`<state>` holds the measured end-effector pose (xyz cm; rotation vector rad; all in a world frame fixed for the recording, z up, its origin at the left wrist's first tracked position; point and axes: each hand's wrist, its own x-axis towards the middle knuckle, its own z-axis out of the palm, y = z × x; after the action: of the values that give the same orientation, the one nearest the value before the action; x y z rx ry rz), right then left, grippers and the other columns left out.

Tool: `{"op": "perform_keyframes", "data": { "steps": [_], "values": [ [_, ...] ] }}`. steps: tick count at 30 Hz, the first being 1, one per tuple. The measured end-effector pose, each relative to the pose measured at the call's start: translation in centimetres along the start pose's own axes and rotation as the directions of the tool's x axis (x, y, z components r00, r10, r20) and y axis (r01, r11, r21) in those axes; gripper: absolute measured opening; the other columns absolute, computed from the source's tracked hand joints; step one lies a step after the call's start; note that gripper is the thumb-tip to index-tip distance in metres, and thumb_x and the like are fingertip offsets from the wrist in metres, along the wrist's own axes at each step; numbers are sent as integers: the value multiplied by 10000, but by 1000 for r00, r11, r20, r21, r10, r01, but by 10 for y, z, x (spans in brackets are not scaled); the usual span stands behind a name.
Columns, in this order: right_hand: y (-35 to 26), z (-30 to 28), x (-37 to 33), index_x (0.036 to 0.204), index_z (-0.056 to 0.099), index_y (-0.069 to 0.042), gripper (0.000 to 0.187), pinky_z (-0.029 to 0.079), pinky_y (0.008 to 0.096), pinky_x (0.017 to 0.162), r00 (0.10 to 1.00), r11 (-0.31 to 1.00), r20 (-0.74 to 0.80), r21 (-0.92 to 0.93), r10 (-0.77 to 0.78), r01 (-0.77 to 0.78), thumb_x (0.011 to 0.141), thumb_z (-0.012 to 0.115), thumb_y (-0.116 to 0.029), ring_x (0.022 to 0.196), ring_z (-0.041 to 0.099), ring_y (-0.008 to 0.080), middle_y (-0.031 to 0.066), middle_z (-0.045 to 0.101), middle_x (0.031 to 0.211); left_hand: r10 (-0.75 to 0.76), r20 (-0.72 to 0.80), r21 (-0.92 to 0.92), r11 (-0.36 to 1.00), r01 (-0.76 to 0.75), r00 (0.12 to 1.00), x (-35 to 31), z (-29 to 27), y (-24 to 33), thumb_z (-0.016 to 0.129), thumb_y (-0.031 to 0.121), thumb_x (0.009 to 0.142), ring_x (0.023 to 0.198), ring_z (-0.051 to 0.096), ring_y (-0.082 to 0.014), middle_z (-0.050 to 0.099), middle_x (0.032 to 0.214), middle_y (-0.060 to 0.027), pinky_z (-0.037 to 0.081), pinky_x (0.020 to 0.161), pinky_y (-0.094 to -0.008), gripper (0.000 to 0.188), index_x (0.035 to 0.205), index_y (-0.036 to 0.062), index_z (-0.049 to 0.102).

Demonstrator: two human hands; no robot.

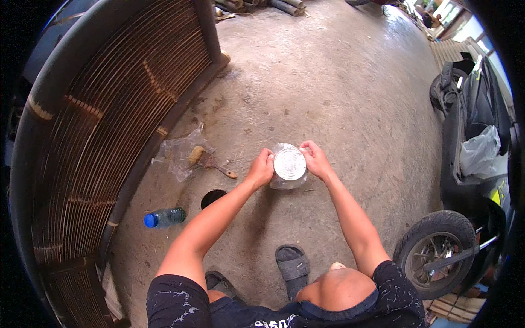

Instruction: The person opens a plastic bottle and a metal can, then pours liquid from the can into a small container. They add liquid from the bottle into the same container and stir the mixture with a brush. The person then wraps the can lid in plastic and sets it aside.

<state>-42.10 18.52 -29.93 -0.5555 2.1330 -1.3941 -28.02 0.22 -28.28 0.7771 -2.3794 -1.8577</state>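
Note:
Between my two hands is a round, silvery-white can or lid with rings on its face, and clear plastic film sticks out around it. My left hand pinches its left edge, fingers closed. On the opposite edge, my right hand grips with its fingers closed too. Both arms reach forward over the concrete floor. The underside of the round thing is hidden. A paintbrush with a wooden handle lies to the left of my left hand, beside a yellowish roller-like piece on a crumpled clear plastic bag.
A clear bottle with a blue cap lies left of a dark round opening or container, partly behind my left forearm. A slatted bamboo panel fills the left side. At right stands a motorbike. Bamboo poles lie at the back.

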Motion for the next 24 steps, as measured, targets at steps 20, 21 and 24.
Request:
{"op": "perform_keyframes", "data": {
  "steps": [20,21,24],
  "values": [
    [19,-27,-25,1069,656,-33,179,510,275,654,979,996,-194,78,64,-50,996,646,-196,748,626,106,40,695,883,-55,211,71,997,41,976,0,-18,-2,529,184,1031,864,683,-221,667,1058,-144,555,791,-359,333,1336,53,545],
    [24,-37,-32,1072,659,-38,179,511,277,675,972,998,-225,24,67,-63,993,648,-199,761,624,108,39,697,896,-10,189,84,996,-6,982,2,-13,-5,541,189,1023,858,685,-224,663,1073,-149,559,792,-362,345,1343,57,543],
    [12,-21,-54,1254,630,-72,324,509,289,770,939,918,-85,252,335,-305,1022,610,-297,890,610,114,47,684,1069,210,2,236,950,-205,978,6,-25,-38,574,205,1007,824,691,-221,651,1124,-164,569,784,-371,381,1361,69,539]
  ]
}}
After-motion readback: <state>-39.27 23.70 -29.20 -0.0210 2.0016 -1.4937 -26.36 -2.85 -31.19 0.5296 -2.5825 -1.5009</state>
